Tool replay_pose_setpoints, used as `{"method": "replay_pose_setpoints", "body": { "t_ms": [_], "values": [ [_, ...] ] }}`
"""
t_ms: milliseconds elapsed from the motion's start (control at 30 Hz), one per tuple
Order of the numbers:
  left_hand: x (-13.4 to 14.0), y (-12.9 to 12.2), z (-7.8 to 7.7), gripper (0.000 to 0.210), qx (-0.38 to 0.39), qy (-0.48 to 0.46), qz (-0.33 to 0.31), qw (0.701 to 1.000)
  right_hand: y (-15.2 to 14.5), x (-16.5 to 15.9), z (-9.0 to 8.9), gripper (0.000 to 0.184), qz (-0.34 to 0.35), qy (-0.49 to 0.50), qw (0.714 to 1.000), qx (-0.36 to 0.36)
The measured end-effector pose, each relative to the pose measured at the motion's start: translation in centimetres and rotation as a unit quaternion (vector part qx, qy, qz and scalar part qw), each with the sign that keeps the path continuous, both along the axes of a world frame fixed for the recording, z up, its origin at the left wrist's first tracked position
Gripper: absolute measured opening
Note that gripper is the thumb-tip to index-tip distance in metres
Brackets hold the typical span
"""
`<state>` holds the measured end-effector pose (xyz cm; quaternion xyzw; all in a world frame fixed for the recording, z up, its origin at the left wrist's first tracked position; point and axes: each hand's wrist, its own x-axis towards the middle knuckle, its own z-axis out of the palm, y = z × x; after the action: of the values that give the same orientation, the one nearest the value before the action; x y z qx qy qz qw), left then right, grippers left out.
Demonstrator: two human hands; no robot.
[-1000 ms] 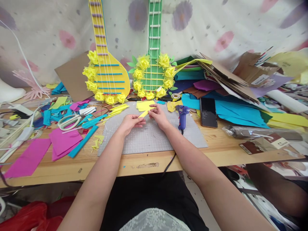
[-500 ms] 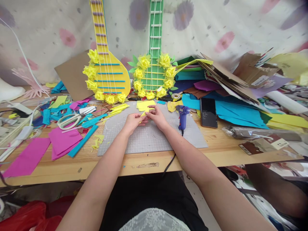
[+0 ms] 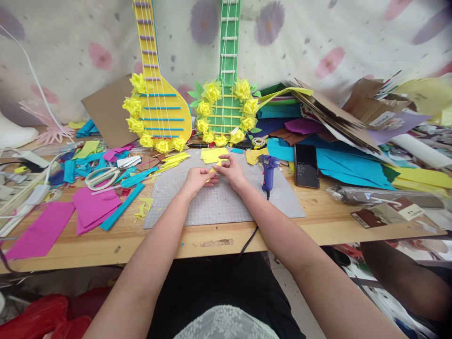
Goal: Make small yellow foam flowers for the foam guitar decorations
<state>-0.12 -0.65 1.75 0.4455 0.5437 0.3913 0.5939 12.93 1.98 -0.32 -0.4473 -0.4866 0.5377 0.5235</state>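
Note:
Between my two hands, above the grey cutting mat [image 3: 212,207], is a small piece of yellow paper [image 3: 212,170], mostly covered by fingers. My left hand [image 3: 197,181] pinches it from the left, and my right hand [image 3: 231,170] has its fingertips closed on the other side. Just behind them a stack of yellow paper [image 3: 213,154] lies at the mat's far edge. A blue glue gun [image 3: 269,172] stands on the mat to the right of my right hand, its cord running over the table's front edge.
Two paper guitars, one yellow [image 3: 165,110] and one green [image 3: 229,103], lean at the back, trimmed with yellow flowers. Scissors [image 3: 102,178], pink paper [image 3: 95,207] and scraps cover the left. A phone [image 3: 306,165], blue paper [image 3: 353,165] and cardboard [image 3: 328,108] are at the right.
My fingers have shifted slightly around the yellow paper, and less of it shows now. Both hands stay in nearly the same place.

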Motion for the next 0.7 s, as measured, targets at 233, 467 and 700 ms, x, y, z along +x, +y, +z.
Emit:
{"method": "replay_pose_setpoints", "body": {
  "t_ms": [233, 467, 700],
  "values": [
    [-0.1, -0.12, 0.53, 0.019, -0.018, 0.004, -0.006, 1.0, 0.45, 0.21, -0.18, 0.048, -0.037, 0.059, 0.998, -0.006],
    [0.02, -0.12, 0.44, 0.02, -0.018, 0.002, -0.006, 1.0, 0.31, 0.23, 0.25, 0.035, -0.024, 0.065, 0.998, 0.002],
    [-0.12, -0.23, 0.52, 0.025, -0.015, -0.002, -0.013, 1.0, 0.38, 0.35, 0.24, 0.037, -0.028, 0.033, 0.999, 0.031]
  ]
}}
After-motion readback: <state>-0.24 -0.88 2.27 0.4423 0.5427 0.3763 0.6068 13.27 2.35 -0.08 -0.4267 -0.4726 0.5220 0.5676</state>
